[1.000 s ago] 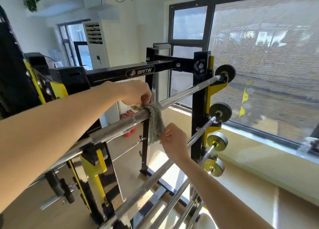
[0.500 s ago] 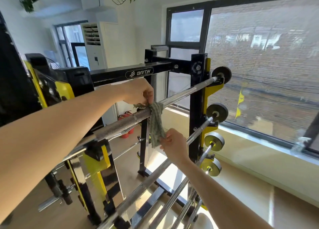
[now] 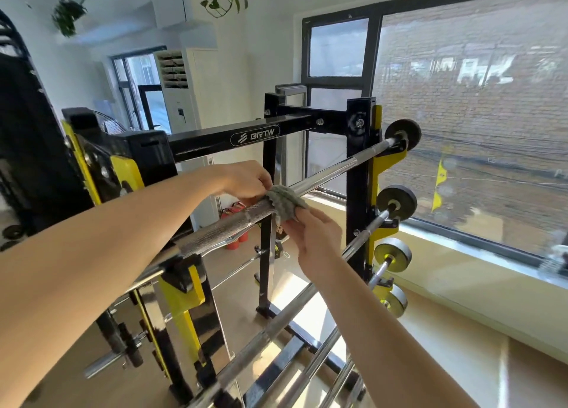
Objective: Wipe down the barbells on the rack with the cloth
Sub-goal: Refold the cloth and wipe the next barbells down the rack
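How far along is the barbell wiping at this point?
Done: nothing shows as finished; the bars' shine tells little. In hand: the cloth is wrapped over the top barbell, left hand and right hand each holding an end. Remaining: the lower barbells on the rack, none touched by the cloth.

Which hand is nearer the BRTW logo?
Left. The left hand pinches the cloth just below the logo; the right hand holds the cloth lower, beneath the bar.

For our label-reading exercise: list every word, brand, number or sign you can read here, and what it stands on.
"BRTW", beside a logo mark: on the black crossbeam of the rack.
Yellow pennant outside the window: marking too blurred to read.
Nothing else is legible.
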Demonstrator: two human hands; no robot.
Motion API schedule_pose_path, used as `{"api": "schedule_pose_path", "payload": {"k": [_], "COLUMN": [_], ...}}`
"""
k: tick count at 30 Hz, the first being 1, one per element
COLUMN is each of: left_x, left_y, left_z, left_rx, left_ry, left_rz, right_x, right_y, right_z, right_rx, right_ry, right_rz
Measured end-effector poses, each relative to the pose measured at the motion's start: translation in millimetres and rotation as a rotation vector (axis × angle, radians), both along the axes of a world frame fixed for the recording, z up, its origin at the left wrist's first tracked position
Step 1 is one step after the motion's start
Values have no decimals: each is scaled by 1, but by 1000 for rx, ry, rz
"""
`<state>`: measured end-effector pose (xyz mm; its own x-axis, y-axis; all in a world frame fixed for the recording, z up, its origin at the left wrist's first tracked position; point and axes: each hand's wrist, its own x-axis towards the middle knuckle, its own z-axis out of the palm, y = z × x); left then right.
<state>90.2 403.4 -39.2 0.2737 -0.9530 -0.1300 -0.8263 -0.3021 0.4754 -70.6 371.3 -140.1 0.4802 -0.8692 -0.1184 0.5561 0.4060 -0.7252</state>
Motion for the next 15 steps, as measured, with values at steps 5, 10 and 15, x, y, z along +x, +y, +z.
{"api": "schedule_pose_path", "payload": {"k": [5,10,15], "left_x": [-8,2,-14], "left_y": [1,11,22], "left_z": [3,2,26], "left_rx": [-93,-16,197], "left_ry": [288,123,-226], "left_rz": [100,88,60], "right_x": [14,24,33], "right_y": [10,18,27], "right_z": [1,-33,-54], "right_rx": [-584,-809,-831], "right_ry": [248,447,544], "right_rz": [-253,-205,-95]}}
